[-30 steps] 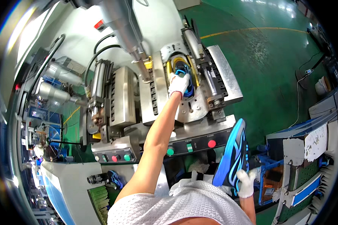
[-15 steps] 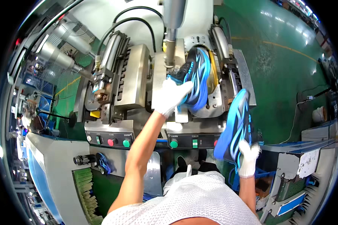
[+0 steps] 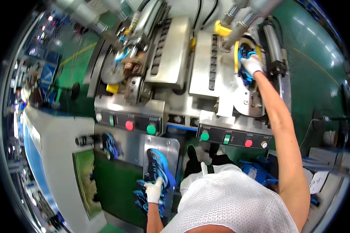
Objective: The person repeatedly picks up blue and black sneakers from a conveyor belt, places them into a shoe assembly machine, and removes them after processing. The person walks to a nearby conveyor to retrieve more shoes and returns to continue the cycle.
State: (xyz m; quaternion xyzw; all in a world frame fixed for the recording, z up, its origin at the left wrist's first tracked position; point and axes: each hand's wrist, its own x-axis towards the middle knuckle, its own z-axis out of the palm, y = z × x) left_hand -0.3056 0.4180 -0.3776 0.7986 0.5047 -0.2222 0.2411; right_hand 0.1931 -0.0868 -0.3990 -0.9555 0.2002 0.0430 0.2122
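Observation:
My left hand, in a white glove, is closed on a black and blue sneaker over the bare metal shelf plate to the left of my body. More black and blue shoes lie around that hand. Stretched far forward, my gloved right hand grips another black and blue sneaker, which is inside the yellow-rimmed right-hand station of the machine. Its fingers are partly hidden by the shoe, and the hand covers much of the upper.
A metal press cylinder slants down beside the right station. Control panels with green buttons and red buttons run along the machine's front. Another blue shoe sits on the left ledge. Blue crates stand low at right.
My left hand has gone from the machine with its shoe down to the shelf at lower left. My right hand has carried its shoe forward into the right station. The view has turned.

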